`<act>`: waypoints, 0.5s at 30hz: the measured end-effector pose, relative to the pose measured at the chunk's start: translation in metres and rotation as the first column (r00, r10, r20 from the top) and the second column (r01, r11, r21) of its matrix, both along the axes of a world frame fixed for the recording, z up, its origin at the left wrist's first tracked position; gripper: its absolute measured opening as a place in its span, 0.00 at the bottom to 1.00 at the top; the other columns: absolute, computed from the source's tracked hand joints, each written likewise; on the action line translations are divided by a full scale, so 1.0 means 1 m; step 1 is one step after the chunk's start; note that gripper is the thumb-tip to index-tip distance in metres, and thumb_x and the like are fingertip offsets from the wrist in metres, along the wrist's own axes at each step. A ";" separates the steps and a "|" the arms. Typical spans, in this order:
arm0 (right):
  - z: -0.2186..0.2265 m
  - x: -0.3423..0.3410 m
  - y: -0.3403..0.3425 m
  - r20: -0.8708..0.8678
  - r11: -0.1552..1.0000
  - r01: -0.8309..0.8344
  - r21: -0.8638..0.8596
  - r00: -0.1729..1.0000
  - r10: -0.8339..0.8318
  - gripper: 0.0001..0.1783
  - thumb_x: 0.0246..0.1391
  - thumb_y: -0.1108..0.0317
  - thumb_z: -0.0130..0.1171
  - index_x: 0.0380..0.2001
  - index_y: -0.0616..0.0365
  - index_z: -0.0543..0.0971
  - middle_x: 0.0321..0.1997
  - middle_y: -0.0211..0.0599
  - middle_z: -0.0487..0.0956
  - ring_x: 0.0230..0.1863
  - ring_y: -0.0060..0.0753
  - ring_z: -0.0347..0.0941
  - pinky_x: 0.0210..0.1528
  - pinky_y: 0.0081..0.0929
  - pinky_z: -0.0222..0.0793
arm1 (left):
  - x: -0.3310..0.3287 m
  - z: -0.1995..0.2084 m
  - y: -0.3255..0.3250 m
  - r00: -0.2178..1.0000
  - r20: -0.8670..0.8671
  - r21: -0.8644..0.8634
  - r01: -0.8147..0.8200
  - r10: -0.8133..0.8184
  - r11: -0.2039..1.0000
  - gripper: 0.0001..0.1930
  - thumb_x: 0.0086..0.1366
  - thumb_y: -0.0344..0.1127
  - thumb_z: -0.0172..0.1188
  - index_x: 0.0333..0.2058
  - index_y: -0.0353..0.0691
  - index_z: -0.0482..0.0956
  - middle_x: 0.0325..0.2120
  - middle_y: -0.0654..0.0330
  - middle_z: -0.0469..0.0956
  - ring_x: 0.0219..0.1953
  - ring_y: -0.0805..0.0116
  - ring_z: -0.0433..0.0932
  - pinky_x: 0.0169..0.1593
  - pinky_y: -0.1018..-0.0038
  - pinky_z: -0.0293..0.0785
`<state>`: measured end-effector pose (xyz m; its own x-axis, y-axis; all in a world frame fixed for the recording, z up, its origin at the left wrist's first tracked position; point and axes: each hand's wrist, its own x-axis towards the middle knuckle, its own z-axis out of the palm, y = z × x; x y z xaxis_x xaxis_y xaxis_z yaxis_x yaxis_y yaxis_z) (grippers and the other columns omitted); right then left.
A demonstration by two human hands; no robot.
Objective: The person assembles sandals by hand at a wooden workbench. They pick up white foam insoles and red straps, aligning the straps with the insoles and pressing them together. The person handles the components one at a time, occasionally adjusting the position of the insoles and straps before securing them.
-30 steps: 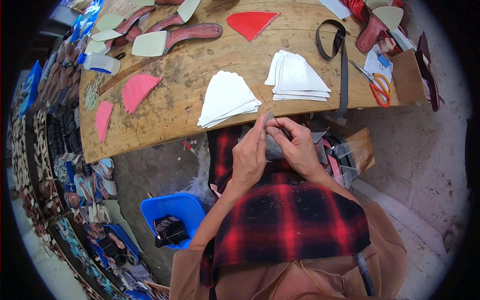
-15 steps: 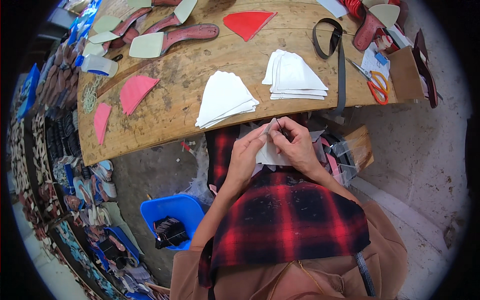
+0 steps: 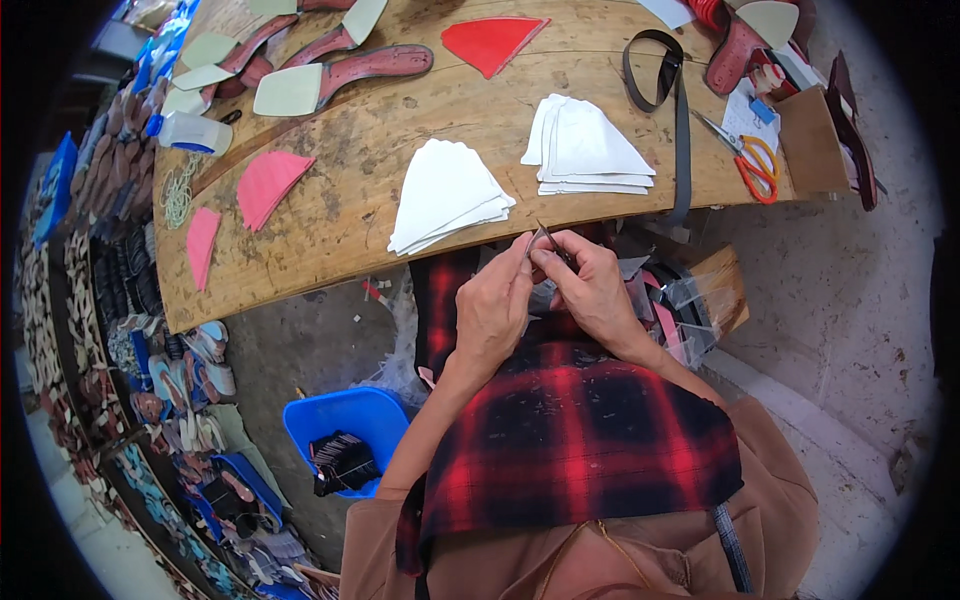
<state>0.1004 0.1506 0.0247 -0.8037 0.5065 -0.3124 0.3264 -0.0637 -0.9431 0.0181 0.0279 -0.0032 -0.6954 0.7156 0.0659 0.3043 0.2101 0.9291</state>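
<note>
My left hand (image 3: 492, 308) is closed, its thumb and fingers pinching a thin pale piece (image 3: 528, 243) that is seen nearly edge-on and mostly hidden. Close beside it, my right hand (image 3: 592, 292) is closed around a small dark pointed tool (image 3: 553, 243); its kind is not clear. The tool's tip is at the pale piece, just off the table's front edge. Nearest on the wooden table (image 3: 345, 215) lie two fanned stacks of white curved pieces, the left stack (image 3: 448, 198) and the right stack (image 3: 592, 150).
Pink pieces (image 3: 272, 188), a red piece (image 3: 493, 45) and a plastic bottle (image 3: 195, 133) lie on the table. Orange-handled scissors (image 3: 757, 170) and a black strap (image 3: 683, 140) are at the right. A blue bin (image 3: 345, 412) stands below left. Plaid cloth (image 3: 580, 430) covers my lap.
The pale piece has turned in my fingers; its broad white face, visible before, is now mostly out of sight. My left hand has rotated and shifted slightly left. The right hand stays close by.
</note>
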 end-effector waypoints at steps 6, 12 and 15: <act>-0.015 0.000 0.004 -0.037 0.969 -0.020 0.245 0.999 0.030 0.11 0.54 0.68 0.59 0.35 0.66 0.78 0.25 0.44 0.78 0.23 0.22 0.72 0.24 0.28 0.65 | -0.002 0.003 0.000 0.976 0.217 0.040 -0.030 0.021 0.999 0.13 0.68 0.31 0.51 0.45 0.30 0.79 0.36 0.53 0.83 0.37 0.67 0.81 0.43 0.72 0.75; -0.020 0.007 -0.006 -0.257 0.880 -0.040 0.473 0.949 0.181 0.11 0.45 0.75 0.60 0.34 0.65 0.76 0.29 0.44 0.76 0.28 0.41 0.74 0.30 0.31 0.68 | -0.009 -0.010 0.000 0.732 0.680 0.129 -0.149 0.022 0.980 0.13 0.69 0.34 0.50 0.42 0.31 0.79 0.35 0.59 0.81 0.38 0.76 0.77 0.45 0.79 0.71; -0.024 0.017 -0.002 -0.203 0.788 -0.170 0.591 0.915 0.350 0.09 0.46 0.75 0.59 0.34 0.63 0.74 0.29 0.42 0.76 0.31 0.37 0.76 0.32 0.29 0.70 | -0.015 -0.018 0.002 0.433 0.901 0.176 -0.376 0.005 0.910 0.11 0.70 0.33 0.49 0.43 0.33 0.76 0.37 0.60 0.79 0.37 0.77 0.77 0.43 0.78 0.72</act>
<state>0.1178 0.1486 0.0007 -0.9357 0.2766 0.2189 -0.0365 0.5414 -0.8400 0.0030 0.0303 -0.0217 -0.6247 0.6202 -0.4745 -0.7080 -0.1936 0.6792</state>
